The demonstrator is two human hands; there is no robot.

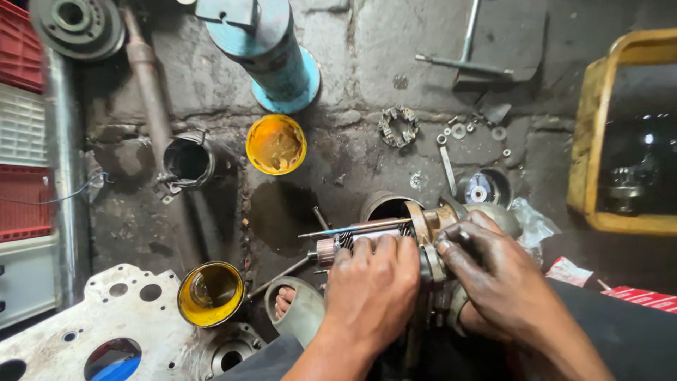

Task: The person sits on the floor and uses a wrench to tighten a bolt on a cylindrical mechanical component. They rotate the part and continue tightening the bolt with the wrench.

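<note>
My left hand wraps over a greasy motor armature, its copper end pointing left. My right hand grips the round metal end piece on the armature's right side. A thin metal rod lies along the top of the armature, pointing left. Both hands are dark with grease. The lower part of the armature is hidden under my fingers.
On the stained concrete floor sit a yellow grease tub, a yellow-rimmed can, a black cylinder housing, a blue cylinder, a toothed ring, loose washers, a grey metal plate, a yellow container and red crates.
</note>
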